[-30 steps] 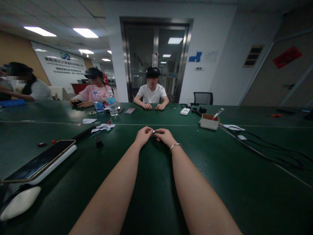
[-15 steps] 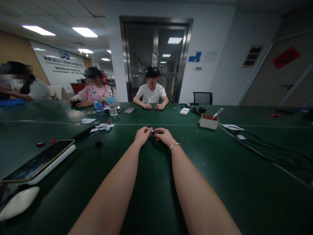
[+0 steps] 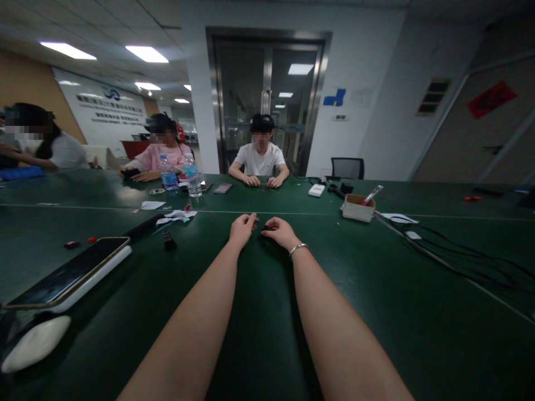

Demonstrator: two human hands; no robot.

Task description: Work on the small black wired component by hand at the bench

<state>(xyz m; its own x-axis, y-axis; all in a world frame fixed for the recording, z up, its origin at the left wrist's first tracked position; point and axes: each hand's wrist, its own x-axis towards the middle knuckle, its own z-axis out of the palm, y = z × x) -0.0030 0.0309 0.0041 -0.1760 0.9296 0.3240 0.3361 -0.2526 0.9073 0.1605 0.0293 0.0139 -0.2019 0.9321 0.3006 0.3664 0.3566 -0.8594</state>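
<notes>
Dark piece [image 3: 267, 228] pinched between right fingers [image 3: 272, 234].

Only a narrow gap parts the left hand [image 3: 241, 229] from the right hand [image 3: 281, 232]. The widest free stretch of counter [image 3: 363, 295] runs from the right forearm [image 3: 338, 317] out to the tangled cables [image 3: 434, 259], with a small box [image 3: 358, 210] at its far end. Leftward, a hand could pass between the forearm and the phone [image 3: 71, 273], skirting a black block [image 3: 168, 240]. Straight ahead is open up to a co-worker's hands [image 3: 274, 182]; two upright bottles [image 3: 193, 181] stand left of that lane.
</notes>
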